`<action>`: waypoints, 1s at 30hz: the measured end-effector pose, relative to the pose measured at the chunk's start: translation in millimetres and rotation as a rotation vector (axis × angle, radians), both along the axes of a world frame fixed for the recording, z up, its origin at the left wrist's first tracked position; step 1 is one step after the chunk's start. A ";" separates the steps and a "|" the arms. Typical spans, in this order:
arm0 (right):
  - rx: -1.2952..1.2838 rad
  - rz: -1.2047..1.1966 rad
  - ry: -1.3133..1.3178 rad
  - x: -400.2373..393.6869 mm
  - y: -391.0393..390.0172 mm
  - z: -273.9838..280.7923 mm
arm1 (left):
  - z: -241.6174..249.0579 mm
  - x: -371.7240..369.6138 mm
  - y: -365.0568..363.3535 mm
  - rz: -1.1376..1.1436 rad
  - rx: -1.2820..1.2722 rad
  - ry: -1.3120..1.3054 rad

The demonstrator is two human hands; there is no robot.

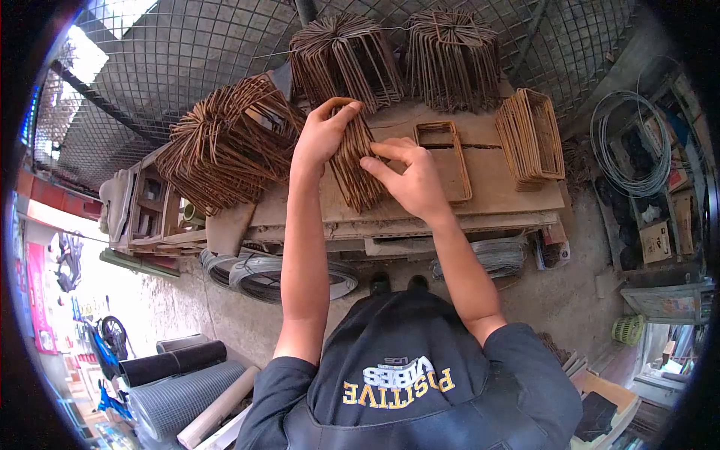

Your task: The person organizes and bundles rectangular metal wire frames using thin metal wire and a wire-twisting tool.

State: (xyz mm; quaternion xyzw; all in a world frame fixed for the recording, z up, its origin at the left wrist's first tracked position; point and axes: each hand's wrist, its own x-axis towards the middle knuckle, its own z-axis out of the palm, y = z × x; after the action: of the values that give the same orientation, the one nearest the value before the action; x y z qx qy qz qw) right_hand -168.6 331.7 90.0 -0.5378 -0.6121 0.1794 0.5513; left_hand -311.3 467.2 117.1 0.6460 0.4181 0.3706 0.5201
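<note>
A bundle of rusty rectangular wire frames (351,169) stands on the wooden table (277,206), between my two hands. My left hand (328,135) is closed on the bundle's upper end, with its fingers curled over the top. On the right side of the same bundle, my right hand (405,174) pinches the frames between thumb and fingers. A single rectangular frame (463,169) lies flat on the table to the right of my right hand.
More rusty frames stand in a large pile (217,146) at left, two bundles at the back (341,52) (452,56) and a stack (525,142) at right. Coils of wire (255,277) lie below the table. Wire mesh (210,45) rises behind.
</note>
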 end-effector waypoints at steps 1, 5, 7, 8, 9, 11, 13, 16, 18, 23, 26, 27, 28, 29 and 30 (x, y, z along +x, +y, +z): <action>-0.007 -0.024 0.030 -2.7 -0.3 3.1 | -0.3 0.4 0.6 -0.002 0.000 0.000; -0.032 -0.036 0.072 -6.5 -0.1 2.2 | 2.8 0.2 -1.6 -0.008 -0.046 -0.033; -0.029 -0.038 0.066 -4.8 -0.2 -1.3 | 8.0 0.8 -5.9 -0.003 -0.071 -0.021; -0.022 -0.037 0.058 -3.5 0.1 -2.1 | 10.6 1.8 -7.8 0.009 -0.088 -0.001; -0.022 -0.038 0.057 -2.2 -0.7 0.3 | 12.0 2.6 -8.8 0.021 -0.105 0.019; -0.071 0.007 0.073 1.2 -3.3 7.2 | 8.0 2.4 -6.9 0.013 -0.089 0.022; -0.017 -0.004 0.037 5.3 -2.1 6.7 | 10.4 3.6 -8.4 0.004 -0.070 0.027; 0.053 -0.015 -0.034 11.6 0.8 9.6 | 11.5 6.8 -11.0 0.019 -0.074 0.045; 0.068 -0.018 -0.068 14.8 1.8 10.0 | 7.8 8.9 -9.6 0.038 -0.035 0.014; -0.051 0.058 0.041 16.1 3.6 11.3 | 6.0 6.8 -7.7 0.022 -0.047 -0.005; 0.109 0.076 -0.150 21.6 13.7 3.0 | 4.3 3.3 -6.6 0.016 -0.044 -0.019; 0.110 0.076 -0.150 21.4 14.7 1.8 | 4.2 2.6 -5.8 0.015 -0.055 -0.031; 0.107 0.075 -0.159 21.0 15.5 0.6 | 3.4 1.5 -4.1 0.016 -0.055 -0.031; 0.103 0.075 -0.167 20.6 16.0 0.0 | 2.2 0.5 -1.7 0.014 -0.035 -0.025; 0.102 0.076 -0.167 19.3 16.6 -0.1 | 3.5 0.2 -2.1 0.012 -0.015 -0.019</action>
State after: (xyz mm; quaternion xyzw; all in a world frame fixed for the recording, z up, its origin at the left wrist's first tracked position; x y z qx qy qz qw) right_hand -149.3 348.3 89.9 -0.4985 -0.6844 0.1234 0.5176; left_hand -311.1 465.1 120.5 0.6359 0.4197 0.3767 0.5268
